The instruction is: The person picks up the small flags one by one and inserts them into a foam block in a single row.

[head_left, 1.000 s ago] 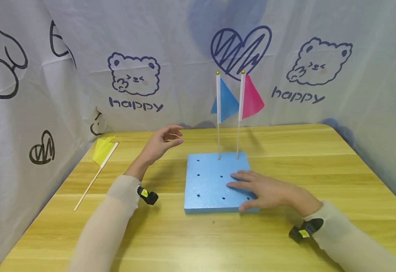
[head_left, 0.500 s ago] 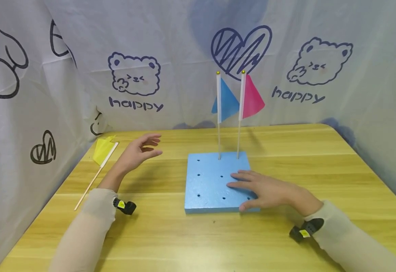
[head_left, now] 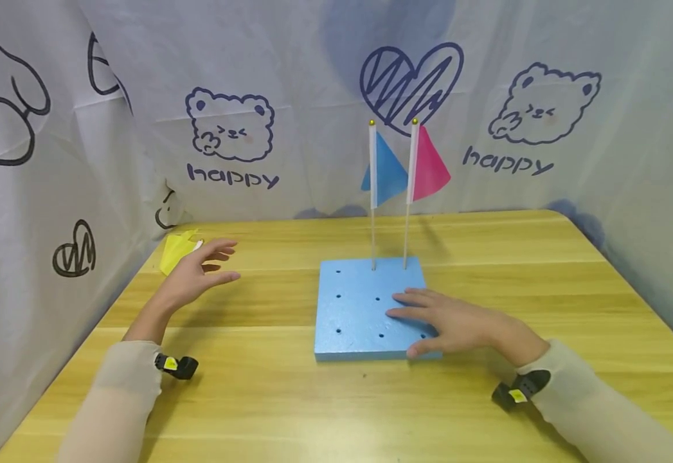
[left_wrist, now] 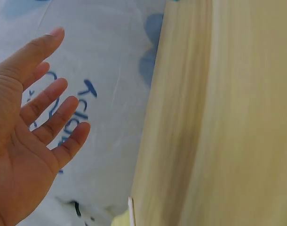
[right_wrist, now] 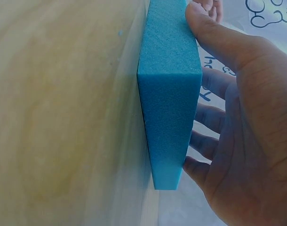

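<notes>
- The table (head_left: 486, 257) is pale wood with a smooth, faintly glossy grain.
- The blue board (head_left: 359, 308) looks like matt, grainy foam.
- The backdrop (head_left: 290, 77) is thin, creased white cloth, printed.
- The blue flag (head_left: 387, 172) and pink flag (head_left: 430, 168) look like smooth, slightly shiny sheet on thin pale sticks.

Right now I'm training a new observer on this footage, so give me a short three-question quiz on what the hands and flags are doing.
1. True or false: the right hand lies flat on the blue foam board.
2. Which flag lies on the table beside the left hand? A) pink B) blue C) yellow
3. How many flags stand upright in the board?

Key:
1. True; its fingers are spread on top and the thumb is against the near edge.
2. C, the yellow flag; the open hand is over its stick and grips nothing.
3. Two: the blue flag and the pink flag, side by side in the back row of holes.
</notes>
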`<state>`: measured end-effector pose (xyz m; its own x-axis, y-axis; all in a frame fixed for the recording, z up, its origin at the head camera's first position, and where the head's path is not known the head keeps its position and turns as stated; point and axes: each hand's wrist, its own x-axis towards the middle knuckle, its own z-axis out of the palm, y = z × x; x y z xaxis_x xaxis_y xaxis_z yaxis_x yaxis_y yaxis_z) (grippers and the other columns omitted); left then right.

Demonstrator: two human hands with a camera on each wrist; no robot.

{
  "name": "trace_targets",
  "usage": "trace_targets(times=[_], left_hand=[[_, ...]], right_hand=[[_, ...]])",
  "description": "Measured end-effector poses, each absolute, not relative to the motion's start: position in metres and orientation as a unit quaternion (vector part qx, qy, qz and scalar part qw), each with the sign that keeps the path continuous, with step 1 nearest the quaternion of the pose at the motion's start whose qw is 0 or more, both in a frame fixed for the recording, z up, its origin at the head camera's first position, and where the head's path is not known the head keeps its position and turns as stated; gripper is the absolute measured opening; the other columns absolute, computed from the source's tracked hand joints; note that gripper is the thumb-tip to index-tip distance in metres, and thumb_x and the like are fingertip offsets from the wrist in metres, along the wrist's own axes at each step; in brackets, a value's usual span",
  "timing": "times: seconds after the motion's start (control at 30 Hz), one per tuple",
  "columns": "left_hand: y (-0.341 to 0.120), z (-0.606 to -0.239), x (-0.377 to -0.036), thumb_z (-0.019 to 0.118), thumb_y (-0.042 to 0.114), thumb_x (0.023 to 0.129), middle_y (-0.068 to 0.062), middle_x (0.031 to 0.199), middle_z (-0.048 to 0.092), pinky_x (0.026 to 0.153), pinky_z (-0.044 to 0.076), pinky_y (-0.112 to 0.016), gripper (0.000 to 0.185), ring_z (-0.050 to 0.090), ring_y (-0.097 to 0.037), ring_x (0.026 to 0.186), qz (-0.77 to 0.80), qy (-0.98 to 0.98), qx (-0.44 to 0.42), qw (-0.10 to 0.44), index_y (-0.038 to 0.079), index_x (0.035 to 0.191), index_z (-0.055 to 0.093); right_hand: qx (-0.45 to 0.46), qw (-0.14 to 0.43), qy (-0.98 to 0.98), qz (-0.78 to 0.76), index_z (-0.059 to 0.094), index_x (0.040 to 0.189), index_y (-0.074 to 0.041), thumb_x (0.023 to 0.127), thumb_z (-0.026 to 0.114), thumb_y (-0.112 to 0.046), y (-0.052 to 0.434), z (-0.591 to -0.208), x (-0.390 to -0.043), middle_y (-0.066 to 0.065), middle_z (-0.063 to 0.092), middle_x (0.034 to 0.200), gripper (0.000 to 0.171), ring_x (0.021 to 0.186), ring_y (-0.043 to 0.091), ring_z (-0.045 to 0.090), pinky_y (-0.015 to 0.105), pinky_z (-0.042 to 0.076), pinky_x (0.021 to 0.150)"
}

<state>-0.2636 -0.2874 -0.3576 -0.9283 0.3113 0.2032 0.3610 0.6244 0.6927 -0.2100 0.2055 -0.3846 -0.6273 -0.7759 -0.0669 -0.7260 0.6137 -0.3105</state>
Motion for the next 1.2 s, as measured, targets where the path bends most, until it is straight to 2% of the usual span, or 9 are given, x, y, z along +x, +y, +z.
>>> trace_targets(times=[0.3,0.47,0.63,1.07,1.2], left_hand=[[-0.323,-0.36,-0.253,0.073,0.03,0.09,-0.017,0.142,0.047,0.102,0.037,-0.059,0.068,0.044,-0.039,0.126,-0.349,-0.923,-0.159,0.022,0.01,0.147,0.042],[-0.34,-0.357,-0.251,0.073,0.027,0.09,-0.021,0.139,0.048,0.1,0.037,-0.06,0.066,0.043,-0.043,0.125,-0.309,-0.938,-0.157,0.024,0.003,0.145,0.043],[-0.352,-0.358,-0.253,0.073,0.03,0.09,-0.026,0.136,0.048,0.099,0.038,-0.062,0.068,0.044,-0.045,0.123,-0.287,-0.946,-0.152,0.013,-0.002,0.143,0.043],[-0.384,-0.37,-0.249,0.073,0.015,0.089,-0.032,0.129,0.05,0.087,0.046,-0.059,0.065,0.049,-0.049,0.111,-0.263,-0.955,-0.134,-0.014,-0.006,0.142,0.041],[-0.389,-0.373,-0.249,0.072,0.015,0.09,-0.032,0.129,0.049,0.085,0.047,-0.056,0.065,0.048,-0.049,0.112,-0.265,-0.955,-0.129,-0.023,-0.005,0.143,0.04]], right_hand=[[-0.422,0.1,0.891,-0.135,0.041,0.151,-0.024,0.086,0.057,-0.068,0.206,-0.384,-0.209,0.007,0.027,0.159,0.08,0.146,0.035,0.017,0.058,0.021,0.114],[-0.416,0.097,0.894,-0.135,0.041,0.151,-0.025,0.085,0.057,-0.069,0.207,-0.384,-0.21,0.006,0.026,0.159,0.081,0.146,0.035,0.016,0.058,0.021,0.114],[-0.417,0.092,0.895,-0.131,0.041,0.151,-0.025,0.085,0.056,-0.07,0.208,-0.386,-0.211,0.006,0.027,0.159,0.081,0.146,0.035,0.017,0.058,0.021,0.114],[-0.421,0.097,0.892,-0.131,0.041,0.151,-0.025,0.086,0.056,-0.069,0.207,-0.385,-0.209,0.006,0.027,0.159,0.08,0.146,0.034,0.017,0.058,0.021,0.114],[-0.424,0.094,0.891,-0.13,0.041,0.151,-0.023,0.086,0.056,-0.068,0.207,-0.385,-0.209,0.007,0.027,0.159,0.08,0.146,0.035,0.017,0.058,0.021,0.114]])
